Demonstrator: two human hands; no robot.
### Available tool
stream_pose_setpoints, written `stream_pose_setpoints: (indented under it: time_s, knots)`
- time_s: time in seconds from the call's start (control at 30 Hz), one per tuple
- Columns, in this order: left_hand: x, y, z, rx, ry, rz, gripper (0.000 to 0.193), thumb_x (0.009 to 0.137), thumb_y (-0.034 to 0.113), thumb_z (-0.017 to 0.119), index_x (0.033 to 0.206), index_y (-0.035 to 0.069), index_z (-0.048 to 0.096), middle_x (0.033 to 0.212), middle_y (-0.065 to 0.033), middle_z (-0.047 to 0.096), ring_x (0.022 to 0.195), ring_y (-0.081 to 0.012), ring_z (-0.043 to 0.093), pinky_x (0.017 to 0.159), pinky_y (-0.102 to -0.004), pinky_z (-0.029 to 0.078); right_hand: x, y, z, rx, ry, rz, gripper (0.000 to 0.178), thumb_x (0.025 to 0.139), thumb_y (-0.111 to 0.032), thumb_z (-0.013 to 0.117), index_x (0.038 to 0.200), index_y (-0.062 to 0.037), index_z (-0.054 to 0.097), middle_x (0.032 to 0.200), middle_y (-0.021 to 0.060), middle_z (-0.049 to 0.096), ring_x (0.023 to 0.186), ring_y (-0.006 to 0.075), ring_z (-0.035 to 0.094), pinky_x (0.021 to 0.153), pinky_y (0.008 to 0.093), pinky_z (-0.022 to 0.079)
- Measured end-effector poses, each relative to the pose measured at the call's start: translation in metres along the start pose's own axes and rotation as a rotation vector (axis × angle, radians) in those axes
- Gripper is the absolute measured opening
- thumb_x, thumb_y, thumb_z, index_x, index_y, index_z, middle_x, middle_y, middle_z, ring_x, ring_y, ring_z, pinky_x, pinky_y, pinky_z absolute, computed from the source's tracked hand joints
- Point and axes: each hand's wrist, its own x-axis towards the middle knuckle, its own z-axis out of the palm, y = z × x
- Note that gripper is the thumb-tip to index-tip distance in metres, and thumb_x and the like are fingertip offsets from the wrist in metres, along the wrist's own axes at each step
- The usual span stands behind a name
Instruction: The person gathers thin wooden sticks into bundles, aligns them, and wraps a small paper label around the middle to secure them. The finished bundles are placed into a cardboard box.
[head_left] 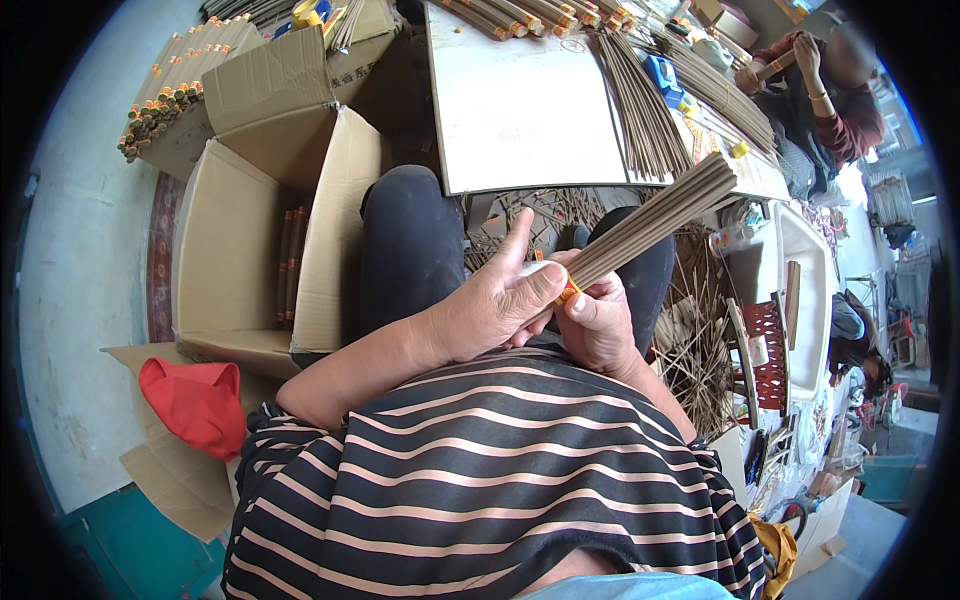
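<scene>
A bundle of brown incense sticks [650, 222] slants up to the right over my lap, held in both hands. Round its lower end runs a red and yellow paper band [569, 290]. My left hand [505, 300] presses its thumb against this band, with one finger stretched out away from the bundle. Something white shows beside that thumb, too small to name. My right hand [598, 318] closes round the bundle's lower end, thumb on the band. The lowest tip of the bundle is hidden by my fingers.
On the white table [520, 110] ahead lie loose incense sticks [640, 105], a blue tape dispenser [662, 75] and banded bundles [510, 18]. An open cardboard box [245, 250] stands at my left, a few bundles inside. Another person [825, 110] sits far right, holding a bundle.
</scene>
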Motion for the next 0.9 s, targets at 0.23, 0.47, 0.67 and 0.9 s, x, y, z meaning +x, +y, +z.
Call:
stream_pose_setpoints:
  time_s: [0.23, 0.47, 0.67, 0.9]
  knots:
    - [0.006, 0.0, -0.002, -0.063, -0.079, -0.036, 0.083, 0.093, 0.045, 0.043, 0.139, -0.004, -0.005, 0.067, -0.0029, 0.049, 0.051, -0.0055, 0.044, 0.049, -0.0174, 0.04, -0.004, -0.013, 0.005, -0.127, 0.089, -0.009, 0.039, 0.067, -0.016, 0.077, 0.096, 0.0016, 0.058, 0.099, 0.0078, 0.052, 0.086, 0.0224, 0.06, 0.073, 0.0336, 0.054]
    - [0.003, -0.002, 0.001, -0.236, -0.008, -0.087, 0.06, 0.09, 0.047, 0.049, 0.125, 0.001, 0.034, 0.073, -0.0055, 0.05, 0.055, -0.0089, 0.047, 0.047, -0.0193, 0.04, 0.003, -0.019, -0.012, -0.53, -0.101, -0.166, 0.026, 0.075, -0.015, 0.072, 0.095, -0.0003, 0.066, 0.1, 0.0064, 0.055, 0.098, 0.02, 0.049, 0.089, 0.0339, 0.038]
    - [0.002, -0.008, -0.006, -0.315, -0.072, -0.19, 0.04, 0.093, 0.038, 0.046, 0.112, 0.004, 0.045, 0.078, -0.0086, 0.051, 0.059, -0.0157, 0.051, 0.049, -0.025, 0.045, -0.008, -0.022, -0.01, -0.525, -0.097, -0.235, 0.032, 0.073, -0.028, 0.074, 0.096, -0.0066, 0.068, 0.106, 0.0043, 0.051, 0.109, 0.0206, 0.037, 0.099, 0.0369, 0.025]
    - [0.0, -0.007, 0.001, -0.208, -0.034, -0.134, 0.038, 0.093, 0.039, 0.044, 0.102, 0.002, 0.05, 0.072, -0.0086, 0.053, 0.055, -0.0147, 0.051, 0.047, -0.0231, 0.044, -0.012, -0.026, -0.008, -0.56, -0.076, -0.195, 0.034, 0.073, -0.023, 0.075, 0.102, -0.0074, 0.067, 0.107, 0.0059, 0.052, 0.11, 0.0214, 0.039, 0.099, 0.0358, 0.028]
